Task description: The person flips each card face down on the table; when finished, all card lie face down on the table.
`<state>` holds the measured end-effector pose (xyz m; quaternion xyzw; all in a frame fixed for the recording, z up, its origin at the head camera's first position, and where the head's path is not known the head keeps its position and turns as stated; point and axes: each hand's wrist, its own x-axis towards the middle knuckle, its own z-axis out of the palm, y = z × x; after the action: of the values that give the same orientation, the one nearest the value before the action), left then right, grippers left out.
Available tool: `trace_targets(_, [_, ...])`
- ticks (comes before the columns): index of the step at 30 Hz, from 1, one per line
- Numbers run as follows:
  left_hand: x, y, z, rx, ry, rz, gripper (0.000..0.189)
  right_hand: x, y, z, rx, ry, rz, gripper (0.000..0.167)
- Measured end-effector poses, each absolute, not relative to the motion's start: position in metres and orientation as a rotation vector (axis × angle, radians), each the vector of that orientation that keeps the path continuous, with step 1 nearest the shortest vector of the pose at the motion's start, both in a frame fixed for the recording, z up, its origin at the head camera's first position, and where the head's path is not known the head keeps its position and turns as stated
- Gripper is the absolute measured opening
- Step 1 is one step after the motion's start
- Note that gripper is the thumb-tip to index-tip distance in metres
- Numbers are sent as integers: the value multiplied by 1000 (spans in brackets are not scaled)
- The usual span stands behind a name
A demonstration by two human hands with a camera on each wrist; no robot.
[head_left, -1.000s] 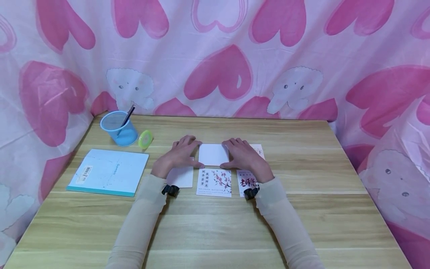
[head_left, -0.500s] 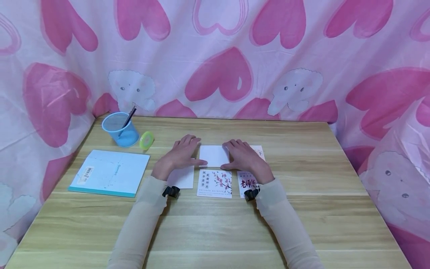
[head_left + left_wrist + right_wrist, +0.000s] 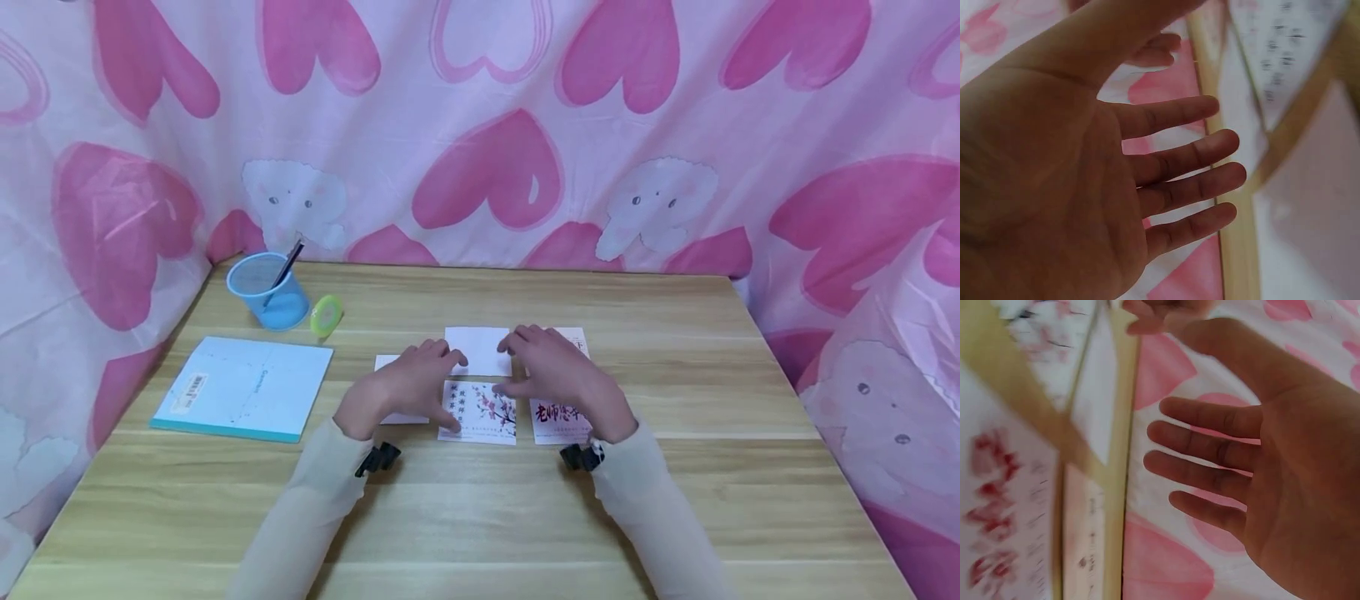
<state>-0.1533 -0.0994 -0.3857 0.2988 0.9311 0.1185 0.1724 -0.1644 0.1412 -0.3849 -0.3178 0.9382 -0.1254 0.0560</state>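
Note:
My left hand hovers over a blank white card at the left of the group, partly hiding it. In the left wrist view the fingers are straight and spread, holding nothing. Another blank white card lies at the back middle, between the two hands. In front of it is a card with red blossoms and black characters. My right hand is held above a card with large red characters and a pale card with black print, its fingers loosely extended and free.
A light blue notebook lies at the left. Behind it stand a blue mesh pen cup with pens and a green round tape dispenser. A pink heart-patterned cloth hangs along the wooden table's back edge.
Both hands have left the edges of the back middle card and drawn back toward the person. The blank card stays in place, and more of the red-character card shows.

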Motion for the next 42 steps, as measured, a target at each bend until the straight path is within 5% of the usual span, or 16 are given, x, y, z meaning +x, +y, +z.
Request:
trace_targets(4, [-144,-103,-392,866,2657,301,98,-149,142,-394,-1002,2790,-322,71])
trace_targets(15, [-142,-106,-396,835,2666,302,85,-142,134,-407,-961,2730,-186,88])
trace_targets(42, [-132,-92,-403,1116,2777,284,85,-145,138,-408,-1010,2723,-295,83])
